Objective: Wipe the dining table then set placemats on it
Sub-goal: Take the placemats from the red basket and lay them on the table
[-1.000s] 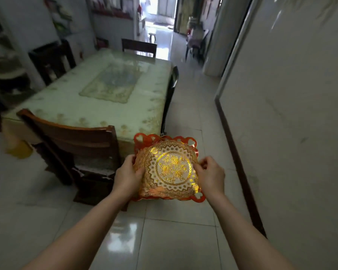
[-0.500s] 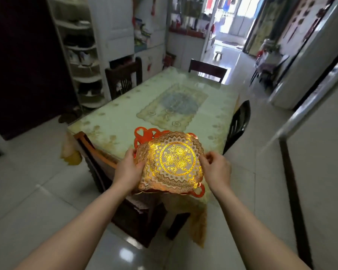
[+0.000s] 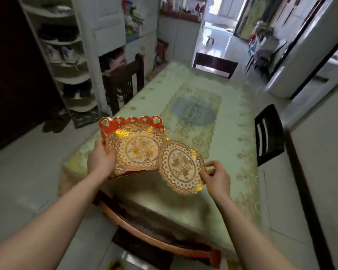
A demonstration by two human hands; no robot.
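Step in hand: I read this as the placemat-setting part; the dining table (image 3: 232, 133) beyond my hands shows nothing on its cloth but the printed pattern, and I see no wiping rag anywhere.
Left hand (image 3: 101, 161): closed on the near-left edge of the stack of placemats (image 3: 139, 151), thumb on top, fingers underneath and out of sight. A red placemat (image 3: 113, 123) with a heart-cut rim sticks out from under the gold ones on the far side.
Right hand (image 3: 216, 177): pinched shut on the near-right rim of a single gold placemat (image 3: 181, 167), thumb and forefinger on the edge, the other fingers curled loosely.
Where the single mat is: just right of the stack, its left rim at or under the stack's right rim; I cannot tell whether they touch. It is tilted and, as I judge it, held above the table's near end rather than lying on it.
Around the hands: a wooden chair (image 3: 160, 242) is pushed in directly below my forearms; a black chair (image 3: 268, 133) stands off to the right of the right hand.
Next move, my judgement: carry the single mat clear of the stack, lower it flat onto the cloth at one seat and release the pinch. It is thin and floppy, so it may curl or slide on landing.
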